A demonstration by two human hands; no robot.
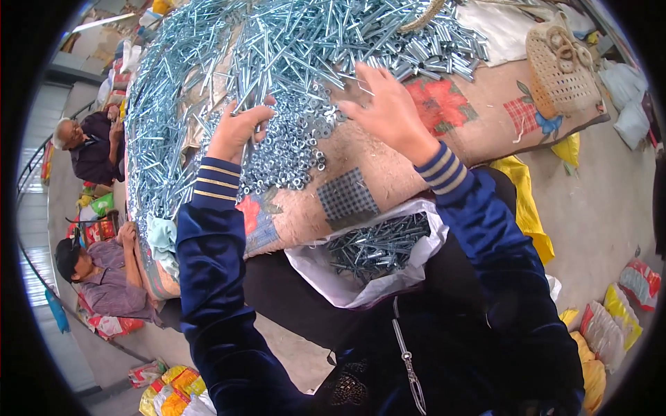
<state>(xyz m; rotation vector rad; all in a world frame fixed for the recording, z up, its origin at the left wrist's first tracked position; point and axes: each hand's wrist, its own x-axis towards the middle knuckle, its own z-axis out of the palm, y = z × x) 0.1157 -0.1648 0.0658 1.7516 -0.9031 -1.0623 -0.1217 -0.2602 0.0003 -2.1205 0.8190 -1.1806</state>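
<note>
A big heap of long silvery-blue bolts (291, 41) covers the far side of a padded, patterned table cover (361, 149). In front of it lies a spread of small hex nuts and washers (281, 152). My left hand (239, 130) is over the left edge of the nuts, its fingers curled together; what they hold is too small to make out. My right hand (392, 114) reaches to the near edge of the bolts, thumb and fingers apart. On my lap sits a white sack (322, 277) holding finished-looking bolts (385, 243).
Thicker metal sleeves (444, 52) lie at the heap's right end. A woven straw bag (562, 76) stands at the table's far right corner. Two people (94, 142) sit along the left side. A pale cloth (163, 239) hangs near the left edge; filled sacks (603, 333) lie on the floor.
</note>
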